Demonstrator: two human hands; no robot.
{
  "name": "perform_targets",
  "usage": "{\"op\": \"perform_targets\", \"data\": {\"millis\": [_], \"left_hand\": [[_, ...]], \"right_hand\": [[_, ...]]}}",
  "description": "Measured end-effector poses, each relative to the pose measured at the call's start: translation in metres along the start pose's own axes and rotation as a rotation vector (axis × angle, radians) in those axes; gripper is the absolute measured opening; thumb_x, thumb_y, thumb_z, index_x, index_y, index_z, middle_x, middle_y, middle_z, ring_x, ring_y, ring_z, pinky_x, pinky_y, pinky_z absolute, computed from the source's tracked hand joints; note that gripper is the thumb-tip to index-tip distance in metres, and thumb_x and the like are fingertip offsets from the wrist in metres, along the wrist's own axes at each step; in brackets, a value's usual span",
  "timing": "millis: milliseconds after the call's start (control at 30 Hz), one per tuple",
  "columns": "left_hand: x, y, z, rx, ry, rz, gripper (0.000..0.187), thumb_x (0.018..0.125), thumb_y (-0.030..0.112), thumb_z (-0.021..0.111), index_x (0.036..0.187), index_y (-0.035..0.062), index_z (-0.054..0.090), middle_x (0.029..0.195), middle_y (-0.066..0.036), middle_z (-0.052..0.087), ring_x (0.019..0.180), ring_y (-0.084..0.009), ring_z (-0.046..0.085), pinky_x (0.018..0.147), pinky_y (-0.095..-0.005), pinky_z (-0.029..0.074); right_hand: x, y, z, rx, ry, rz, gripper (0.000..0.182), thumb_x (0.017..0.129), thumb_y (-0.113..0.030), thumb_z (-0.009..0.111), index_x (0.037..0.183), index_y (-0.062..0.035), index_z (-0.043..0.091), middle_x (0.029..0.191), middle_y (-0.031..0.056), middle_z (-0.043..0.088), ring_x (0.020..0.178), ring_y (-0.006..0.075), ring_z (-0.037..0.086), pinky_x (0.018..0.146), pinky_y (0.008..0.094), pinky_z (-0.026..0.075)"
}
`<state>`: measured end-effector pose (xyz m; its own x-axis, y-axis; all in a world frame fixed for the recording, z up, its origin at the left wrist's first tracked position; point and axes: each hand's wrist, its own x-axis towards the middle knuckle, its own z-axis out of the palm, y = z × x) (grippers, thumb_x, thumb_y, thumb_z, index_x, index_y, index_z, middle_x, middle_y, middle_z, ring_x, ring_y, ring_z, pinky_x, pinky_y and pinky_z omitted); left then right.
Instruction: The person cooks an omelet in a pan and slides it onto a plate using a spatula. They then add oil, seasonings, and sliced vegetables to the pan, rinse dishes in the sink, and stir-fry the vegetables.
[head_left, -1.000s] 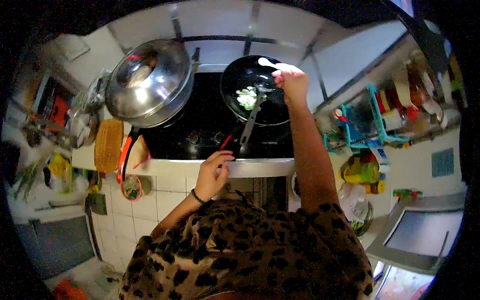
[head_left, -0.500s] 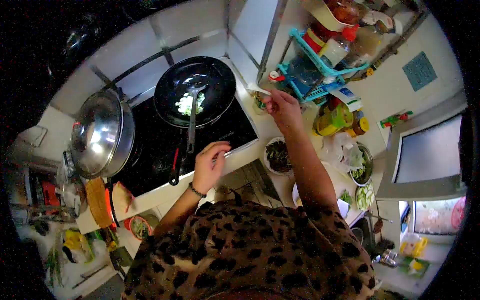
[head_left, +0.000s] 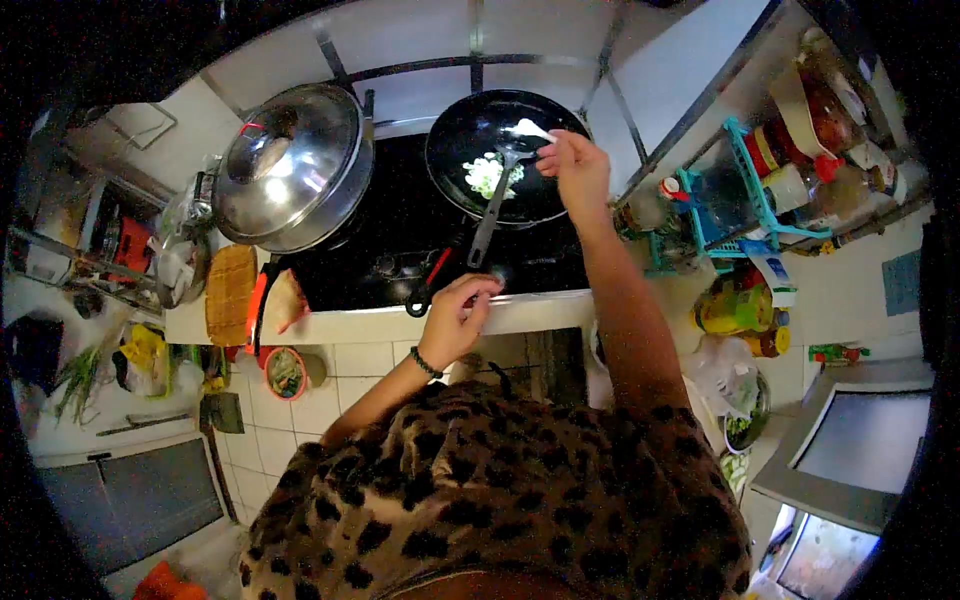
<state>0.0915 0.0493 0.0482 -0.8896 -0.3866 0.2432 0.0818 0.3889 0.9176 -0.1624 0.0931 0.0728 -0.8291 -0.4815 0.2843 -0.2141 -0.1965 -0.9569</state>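
My right hand (head_left: 578, 170) pinches the handle of a small white spoon (head_left: 532, 129), its bowl over the far right part of the black wok (head_left: 449, 150). In the wok lies a pile of chopped white and pale green pieces (head_left: 486, 176). A spatula (head_left: 487, 225) with a grey handle rests in the wok, its handle hanging over the near rim. My left hand (head_left: 458, 318) is by the front edge of the black cooktop (head_left: 385, 265), fingers loosely curled and apart, holding nothing visible. Near it is the wok's black and red handle (head_left: 427, 288).
Left of the wok stands a large lidded steel pot (head_left: 290, 175). A woven board (head_left: 231, 295) and a red-handled knife (head_left: 261, 305) lie further left. At right, a turquoise rack (head_left: 750, 185) holds bottles, with yellow containers (head_left: 730, 305) below it.
My right hand has carried the white spoon from beside the jars at the right of the stove to above the wok. The view has turned to the right; my left hand stays near the stove edge.
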Motion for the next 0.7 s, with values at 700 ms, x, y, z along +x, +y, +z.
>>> {"op": "perform_targets", "data": {"millis": [700], "left_hand": [[0.101, 0.03, 0.101, -0.032, -0.288, 0.243, 0.02, 0.08, -0.003, 0.05, 0.099, 0.0007, 0.057, 0.101, -0.013, 0.06, 0.083, -0.0212, 0.061, 0.069, -0.0279, 0.048]], "right_hand": [[-0.131, -0.062, -0.168, 0.406, 0.477, 0.273, 0.023, 0.088, -0.01, 0.051, 0.106, 0.0025, 0.057, 0.076, 0.0088, 0.063, 0.061, 0.0128, 0.056, 0.054, 0.0242, 0.044]]}}
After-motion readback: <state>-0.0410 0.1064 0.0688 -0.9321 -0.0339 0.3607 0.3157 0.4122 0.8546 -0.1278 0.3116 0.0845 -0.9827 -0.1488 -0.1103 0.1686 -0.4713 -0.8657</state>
